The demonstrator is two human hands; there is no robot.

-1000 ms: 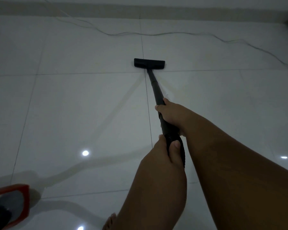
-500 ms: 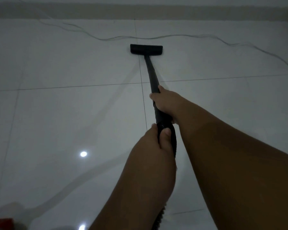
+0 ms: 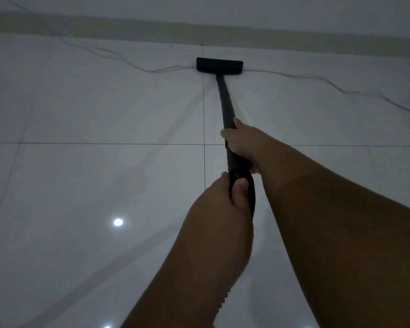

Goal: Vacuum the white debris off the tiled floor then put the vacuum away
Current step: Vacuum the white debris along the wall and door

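Two hands grip the wand (image 3: 225,102): right hand (image 3: 243,144) ahead, left hand (image 3: 225,197) behind on the hose (image 3: 250,185); nozzle (image 3: 219,65) beyond, touching the cord (image 3: 152,70).

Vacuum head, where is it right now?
Head view: the vacuum head sits on the floor top centre, on the thin cord near the wall base, just right of a grout line.

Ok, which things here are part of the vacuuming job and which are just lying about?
Part of the job:
floor nozzle
black wand
ribbed hose
left hand
right hand
tiled floor

Just lying about:
thin cable across the floor
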